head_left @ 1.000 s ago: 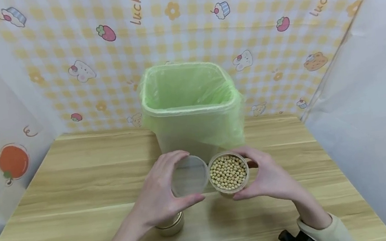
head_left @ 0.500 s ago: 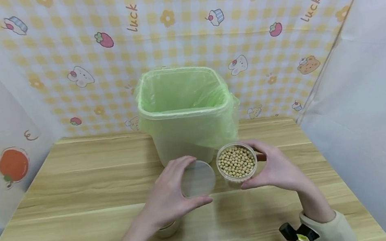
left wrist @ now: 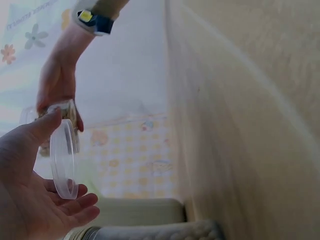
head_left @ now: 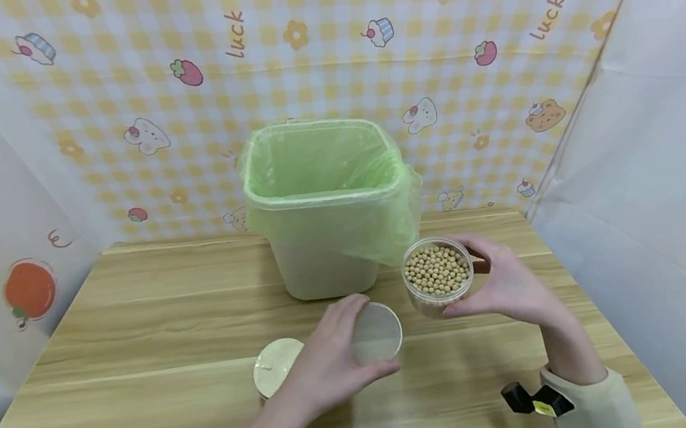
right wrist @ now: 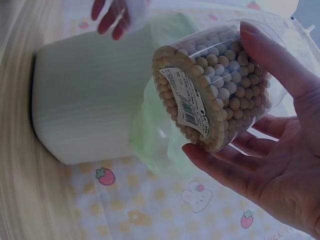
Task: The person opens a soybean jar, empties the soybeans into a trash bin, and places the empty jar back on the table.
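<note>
My left hand (head_left: 336, 354) pinches a round translucent lid (head_left: 376, 332) by its edge, between thumb and fingers. In the left wrist view the lid (left wrist: 63, 159) stands on edge, showing its raised rim. A clear jar (head_left: 436, 278) full of small round tan balls is gripped from the side by my right hand (head_left: 500, 283). It has no lid on, its mouth faces up toward the head camera, and it is held above the table. In the right wrist view a barcode label (right wrist: 186, 102) shows on the jar's base. Lid and jar are apart.
A bin (head_left: 323, 257) with a green liner bag (head_left: 404, 209) stands behind the hands, its mouth open upward. Left of my left hand, a round cream-topped container (head_left: 277, 366) with a short wick-like mark sits on the wooden table (head_left: 155, 328), partly hidden by the hand.
My right hand has carried the jar right and slightly farther away. My left hand has moved the lid right and nearer me. The gap between them has widened, and the cream-topped container has come into sight.
</note>
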Available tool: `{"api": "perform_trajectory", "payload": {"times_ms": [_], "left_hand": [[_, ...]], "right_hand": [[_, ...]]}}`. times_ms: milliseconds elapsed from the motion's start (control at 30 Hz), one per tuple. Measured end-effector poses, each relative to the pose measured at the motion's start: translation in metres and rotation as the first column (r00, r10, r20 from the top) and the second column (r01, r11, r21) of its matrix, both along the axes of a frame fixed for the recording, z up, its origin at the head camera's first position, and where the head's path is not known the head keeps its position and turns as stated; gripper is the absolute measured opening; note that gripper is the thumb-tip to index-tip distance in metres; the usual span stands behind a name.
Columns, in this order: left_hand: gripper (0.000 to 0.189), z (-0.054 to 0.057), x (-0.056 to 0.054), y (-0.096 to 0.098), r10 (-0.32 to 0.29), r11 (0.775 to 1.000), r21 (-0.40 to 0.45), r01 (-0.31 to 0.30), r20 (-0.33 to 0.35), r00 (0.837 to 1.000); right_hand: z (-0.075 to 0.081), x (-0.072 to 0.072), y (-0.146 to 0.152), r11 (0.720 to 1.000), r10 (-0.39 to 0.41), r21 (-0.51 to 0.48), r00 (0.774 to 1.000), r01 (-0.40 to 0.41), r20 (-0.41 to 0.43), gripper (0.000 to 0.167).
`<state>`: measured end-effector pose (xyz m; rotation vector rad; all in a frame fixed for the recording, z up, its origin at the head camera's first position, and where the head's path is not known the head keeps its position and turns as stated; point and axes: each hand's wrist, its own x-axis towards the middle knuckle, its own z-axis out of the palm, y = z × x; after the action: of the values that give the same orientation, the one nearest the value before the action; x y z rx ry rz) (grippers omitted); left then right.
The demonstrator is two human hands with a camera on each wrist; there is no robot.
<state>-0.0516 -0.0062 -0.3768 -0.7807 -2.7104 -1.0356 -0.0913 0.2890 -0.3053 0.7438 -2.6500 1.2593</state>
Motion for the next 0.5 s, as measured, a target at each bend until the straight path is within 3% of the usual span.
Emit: {"api": "perform_trajectory", "payload": {"times_ms": [267,500], "left_hand": [[0.099,-0.021,0.001,0.011,-0.030,0.991,-0.129,0.035,0.042,0.999],[0.099,-0.032,0.003,0.018,-0.072,0.985,-0.154,0.084,0.084,0.994]], "right_hand": [[0.001,-0.002,0.005,1.000,-0.001,-0.002,1.000,0.001,-0.010,0.092],[0.003,0.000,0.009,0.999,-0.031,0.006,0.999,0.031,-0.006,0.092]]}}
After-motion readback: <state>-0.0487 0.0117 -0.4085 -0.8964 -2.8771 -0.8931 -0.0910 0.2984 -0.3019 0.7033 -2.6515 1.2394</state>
